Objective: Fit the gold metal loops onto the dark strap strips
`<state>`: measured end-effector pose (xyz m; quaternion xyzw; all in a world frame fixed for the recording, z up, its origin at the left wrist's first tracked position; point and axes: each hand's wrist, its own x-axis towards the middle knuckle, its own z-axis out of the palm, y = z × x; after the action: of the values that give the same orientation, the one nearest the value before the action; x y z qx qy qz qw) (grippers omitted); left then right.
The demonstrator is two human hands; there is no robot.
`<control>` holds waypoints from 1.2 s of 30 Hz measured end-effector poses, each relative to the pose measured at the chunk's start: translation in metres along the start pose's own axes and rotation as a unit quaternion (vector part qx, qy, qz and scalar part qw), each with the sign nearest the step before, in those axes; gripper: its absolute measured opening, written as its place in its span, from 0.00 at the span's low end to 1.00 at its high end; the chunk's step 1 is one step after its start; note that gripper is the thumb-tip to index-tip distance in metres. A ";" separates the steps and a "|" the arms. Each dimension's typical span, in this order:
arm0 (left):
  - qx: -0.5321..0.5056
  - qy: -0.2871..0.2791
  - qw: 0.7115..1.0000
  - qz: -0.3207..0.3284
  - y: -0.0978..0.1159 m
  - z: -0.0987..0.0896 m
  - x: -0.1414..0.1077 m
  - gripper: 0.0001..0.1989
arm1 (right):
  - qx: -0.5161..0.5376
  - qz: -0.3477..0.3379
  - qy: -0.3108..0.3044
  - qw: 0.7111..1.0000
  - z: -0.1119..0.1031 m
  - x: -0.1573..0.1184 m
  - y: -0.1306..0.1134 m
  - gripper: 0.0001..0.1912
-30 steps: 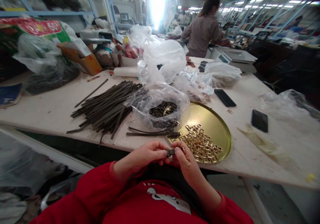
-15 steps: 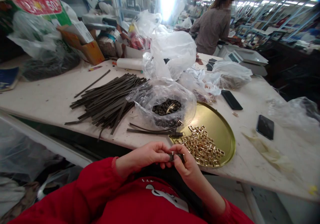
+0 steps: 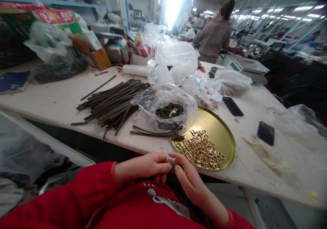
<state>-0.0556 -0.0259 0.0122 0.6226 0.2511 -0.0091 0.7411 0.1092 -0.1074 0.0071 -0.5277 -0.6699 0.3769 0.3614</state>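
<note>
Above my lap, just off the table's front edge, my left hand (image 3: 152, 166) and my right hand (image 3: 189, 179) are close together. The left fingers are curled in; what they pinch, if anything, is hidden. Something small and dark lies between the two hands, with a tiny gold glint by my right fingers, which are closed round it. Beyond them, many gold metal buckles (image 3: 201, 149) are heaped on a round gold tray (image 3: 221, 124). A clear plastic bag (image 3: 145, 108) stands open beside it, holding small dark pieces (image 3: 170, 111). Dark strips (image 3: 117, 101) lie piled at left.
A few loose strips (image 3: 150, 133) rest near the table's front edge. Two phones (image 3: 233, 105) and a yellowish scrap (image 3: 267, 156) lie to the right. Plastic bags (image 3: 176, 59), a white roll (image 3: 135, 69) and a cardboard box (image 3: 99, 57) stand behind. A person (image 3: 213, 38) is at the far end.
My hands have drawn slightly down toward my body, and the left fingers have moved a little apart from the right. The camera view has shifted slightly. The dark piece is less visible now.
</note>
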 end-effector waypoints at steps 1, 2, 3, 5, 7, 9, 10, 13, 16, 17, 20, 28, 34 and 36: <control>0.054 0.016 0.998 -0.004 0.001 0.001 -0.003 0.11 | -0.021 -0.008 0.004 1.000 0.002 -0.001 0.001 0.16; 0.106 0.032 0.994 0.001 0.003 0.003 -0.005 0.11 | -0.039 -0.015 0.005 0.999 0.004 -0.002 0.003 0.17; 0.151 0.049 0.987 0.012 0.005 0.004 -0.007 0.11 | -0.055 -0.023 0.007 0.998 0.006 -0.002 0.004 0.17; 0.219 0.076 0.972 0.038 0.011 0.006 -0.009 0.11 | -0.072 -0.035 0.010 0.997 0.010 -0.001 0.007 0.17; 0.282 0.090 0.954 0.051 0.016 0.003 -0.008 0.13 | -0.089 -0.049 0.009 0.995 0.010 0.005 0.010 0.17; 0.352 0.126 0.925 0.065 0.019 -0.007 -0.004 0.14 | -0.138 -0.061 0.024 0.988 0.005 0.016 0.017 0.16; 0.389 0.163 0.904 0.073 0.018 -0.015 0.000 0.12 | -0.174 -0.068 0.044 0.981 0.000 0.024 0.021 0.14; 0.494 0.305 0.808 0.098 0.009 -0.041 0.018 0.09 | -0.310 -0.086 0.115 0.940 -0.018 0.055 0.042 0.13; 0.584 0.347 0.722 0.129 -0.010 -0.059 0.039 0.08 | -0.451 -0.126 0.115 0.876 -0.028 0.083 0.069 0.17; 0.595 0.351 0.712 0.127 -0.016 -0.063 0.045 0.08 | -0.486 -0.147 0.104 0.855 -0.029 0.090 0.078 0.19; 0.610 0.365 0.689 0.144 -0.025 -0.072 0.047 0.09 | -0.545 -0.202 0.082 0.809 -0.025 0.101 0.102 0.18; 0.527 0.552 0.636 -0.116 0.016 -0.177 -0.011 0.10 | -0.579 -0.256 0.150 0.760 -0.022 0.106 0.106 0.22; 0.477 0.548 0.673 -0.135 0.013 -0.215 -0.011 0.08 | -0.573 -0.291 0.161 0.749 -0.025 0.105 0.107 0.22; 0.448 0.554 0.688 -0.137 0.011 -0.218 -0.012 0.08 | -0.575 -0.276 0.157 0.754 -0.025 0.101 0.108 0.22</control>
<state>-0.1412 0.1749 0.0056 0.7310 0.6648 0.1248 0.0904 0.1594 0.0118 -0.0688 -0.4802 -0.8107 -0.2831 0.1787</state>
